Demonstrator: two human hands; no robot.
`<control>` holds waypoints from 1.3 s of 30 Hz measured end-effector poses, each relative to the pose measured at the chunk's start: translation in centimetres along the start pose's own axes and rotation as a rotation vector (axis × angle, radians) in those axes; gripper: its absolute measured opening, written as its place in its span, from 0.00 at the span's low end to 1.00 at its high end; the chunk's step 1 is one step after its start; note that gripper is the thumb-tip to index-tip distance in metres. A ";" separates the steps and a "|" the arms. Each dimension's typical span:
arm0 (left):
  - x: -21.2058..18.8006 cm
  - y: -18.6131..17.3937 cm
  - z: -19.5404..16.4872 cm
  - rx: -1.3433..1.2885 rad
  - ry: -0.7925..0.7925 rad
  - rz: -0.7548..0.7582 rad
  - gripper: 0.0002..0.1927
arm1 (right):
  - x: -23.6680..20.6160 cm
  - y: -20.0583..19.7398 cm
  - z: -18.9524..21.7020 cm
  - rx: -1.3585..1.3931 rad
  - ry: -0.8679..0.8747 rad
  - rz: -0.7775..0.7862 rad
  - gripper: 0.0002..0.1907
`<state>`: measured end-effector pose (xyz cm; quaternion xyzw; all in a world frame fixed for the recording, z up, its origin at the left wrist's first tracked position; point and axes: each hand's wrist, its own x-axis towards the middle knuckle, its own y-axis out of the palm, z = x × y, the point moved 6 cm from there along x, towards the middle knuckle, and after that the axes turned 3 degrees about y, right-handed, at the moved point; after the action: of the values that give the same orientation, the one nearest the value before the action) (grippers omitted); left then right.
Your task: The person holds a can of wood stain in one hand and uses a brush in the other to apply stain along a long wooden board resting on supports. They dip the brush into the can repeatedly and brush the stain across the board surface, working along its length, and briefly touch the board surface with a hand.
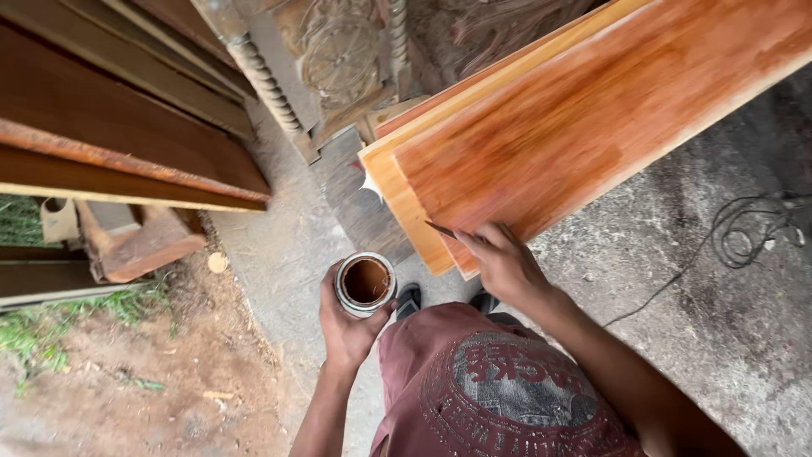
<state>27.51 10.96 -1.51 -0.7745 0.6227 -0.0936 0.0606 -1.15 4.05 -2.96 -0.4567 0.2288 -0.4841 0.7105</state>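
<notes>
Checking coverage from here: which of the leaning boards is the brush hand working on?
The top board, reddish-stained and lying over the paler orange boards. The right hand rests at its lower end.

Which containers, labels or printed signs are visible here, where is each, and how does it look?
Tin: in the left hand, round, open, metal rim, brown liquid inside.
Shirt print: on the person's maroon shirt, round grey emblem.
No screens or signs.

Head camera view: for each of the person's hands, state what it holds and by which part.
The left hand grips a small open can of brown liquid around its side. The right hand pinches a thin brush by its handle against the stained board.
</notes>
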 end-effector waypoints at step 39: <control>0.9 47.2 -22.3 0.117 0.258 0.376 0.47 | -44.7 -29.8 -33.5 0.052 0.959 -0.697 0.13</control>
<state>-22.23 0.31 10.32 -0.6217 0.7521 -0.2149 0.0415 -60.19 26.39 1.74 -0.2176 0.3491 -0.8465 0.3380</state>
